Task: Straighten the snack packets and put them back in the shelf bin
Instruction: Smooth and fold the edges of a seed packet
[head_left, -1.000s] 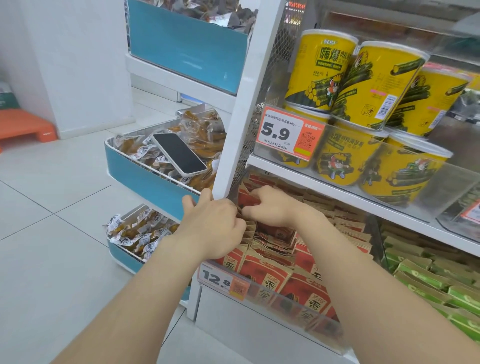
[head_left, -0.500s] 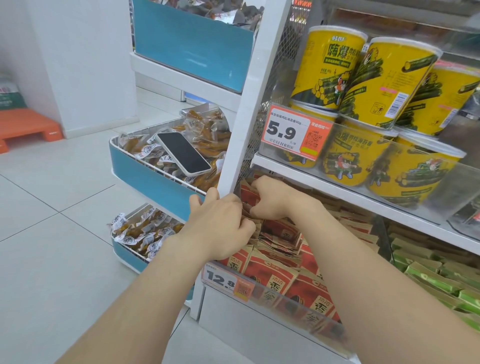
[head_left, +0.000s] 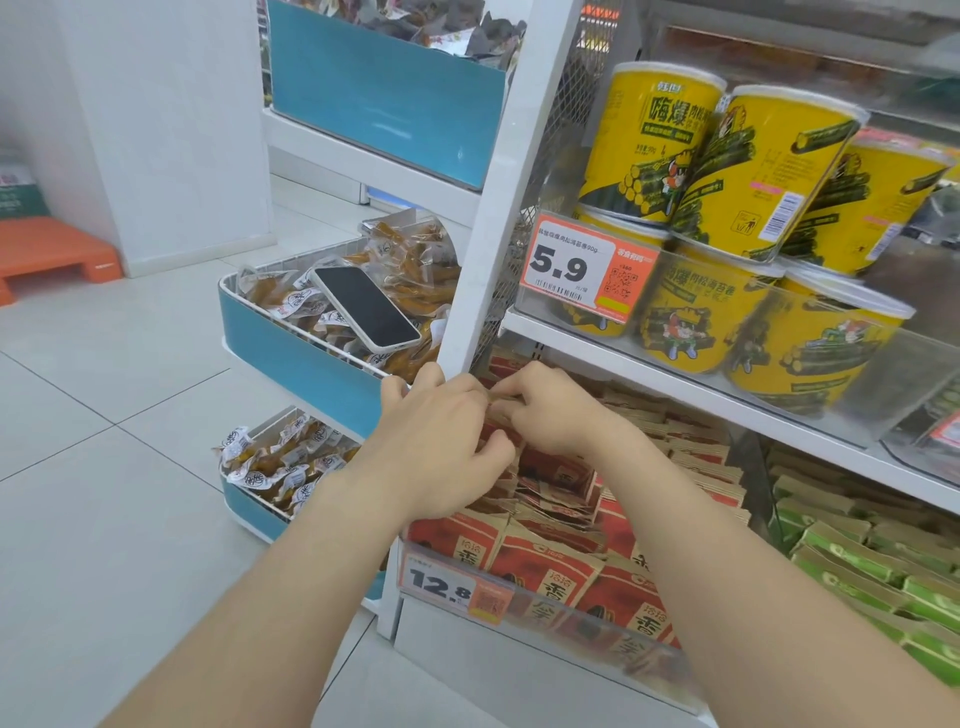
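Packets (head_left: 545, 566), red and brown, fill the bin (head_left: 597, 631) on the low shelf, under the yellow tubs (head_left: 769, 171). Some stand in neat rows at the front, and some lie in a messy heap in the middle. Both hands are over the heap, at the back left of the bin, right beside the white post (head_left: 498, 208). The left hand (head_left: 441, 447) has its fingers (head_left: 415, 376) curled round a few packets, and its thumb presses on them from the front. The right hand (head_left: 556, 415) is touching it. Its fingers (head_left: 519, 374) are bent and close together, and they pinch the tops of the same packets. The hands hide most of what they hold. A price tag (head_left: 447, 587) sits on the bin's clear front. Green packets (head_left: 857, 561) lie to the right. A phone (head_left: 366, 306) lies on snack bags in a blue tray (head_left: 291, 358) to the left.
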